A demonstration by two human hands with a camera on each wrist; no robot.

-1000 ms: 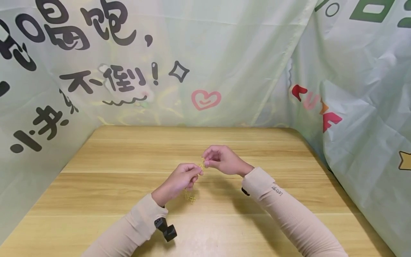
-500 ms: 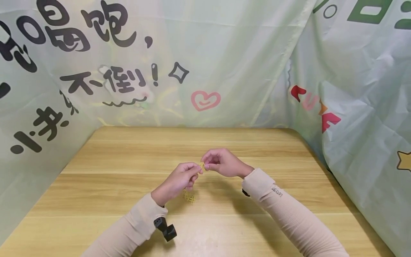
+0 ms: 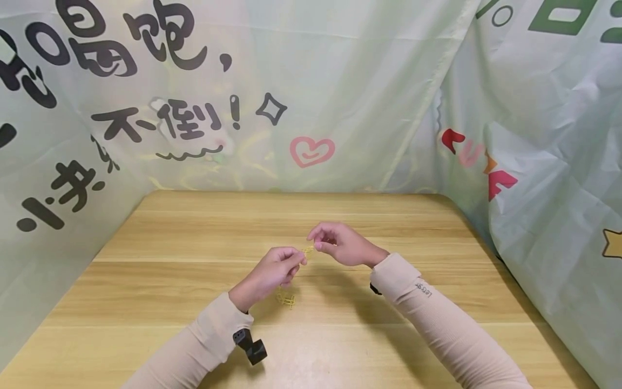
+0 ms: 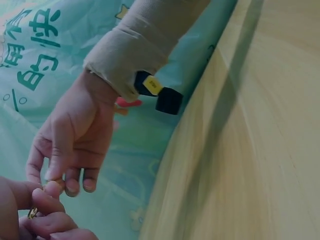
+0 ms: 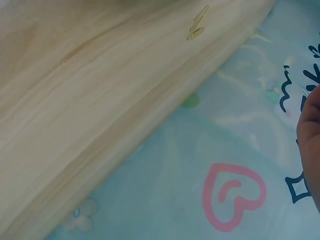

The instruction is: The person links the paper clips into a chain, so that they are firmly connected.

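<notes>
A thin yellow chain of wire links that look like paper clips (image 3: 308,252) spans the small gap between both hands above the table. My left hand (image 3: 272,272) pinches it between thumb and fingers. Its loose end (image 3: 285,299) dangles below that hand; the right wrist view also catches a stretch of the chain (image 5: 198,23). The right hand (image 3: 346,244) is just right of the left, thumb and index fingertips at the chain's far end. In the left wrist view, the right hand (image 4: 75,130) faces the left fingers (image 4: 50,220), which hide most links.
Both hands are over a wooden table (image 3: 194,227). Printed cloth (image 3: 369,108) hangs behind it and along both sides. A black wrist camera (image 3: 250,347) sticks out from the left cuff.
My right hand has drawn slightly to the right, and a short length of chain shows between the hands. The left hand stays nearly still while the dangling end sways a little.
</notes>
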